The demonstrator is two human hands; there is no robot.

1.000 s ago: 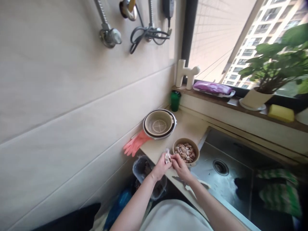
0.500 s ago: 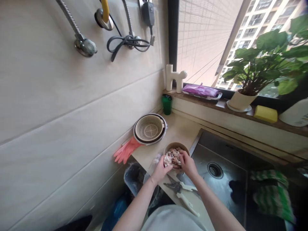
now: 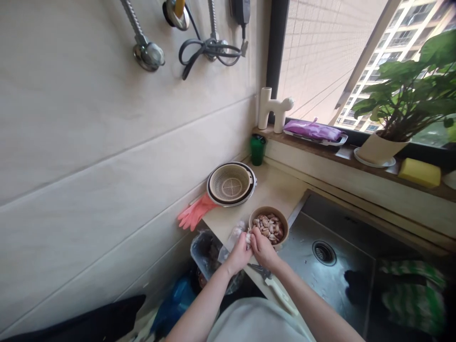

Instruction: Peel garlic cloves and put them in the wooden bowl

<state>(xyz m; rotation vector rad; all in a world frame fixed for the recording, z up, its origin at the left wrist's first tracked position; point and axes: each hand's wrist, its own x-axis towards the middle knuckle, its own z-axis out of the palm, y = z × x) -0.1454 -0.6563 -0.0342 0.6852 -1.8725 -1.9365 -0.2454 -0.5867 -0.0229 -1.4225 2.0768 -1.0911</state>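
My left hand (image 3: 238, 256) and my right hand (image 3: 262, 249) meet at the counter's near edge, fingers closed together on a small pale garlic head (image 3: 248, 236). Just beyond them stands a tan bowl (image 3: 281, 219) holding several pinkish garlic cloves (image 3: 270, 226). A clear plastic bag (image 3: 231, 239) lies under my left fingers. Kitchen scissors (image 3: 276, 287) with white handles lie on the counter below my right wrist.
A beige colander in a bowl (image 3: 231, 184) sits further back, pink rubber gloves (image 3: 195, 212) hanging off the counter beside it. A green cup (image 3: 257, 148) stands in the corner. The steel sink (image 3: 331, 266) lies to the right, a bin (image 3: 206, 251) below left. A potted plant (image 3: 383, 142) is on the sill.
Both hands have drawn back from over the bowl to its near rim, still pinching the garlic. The camera has swung slightly, shifting the scene right.
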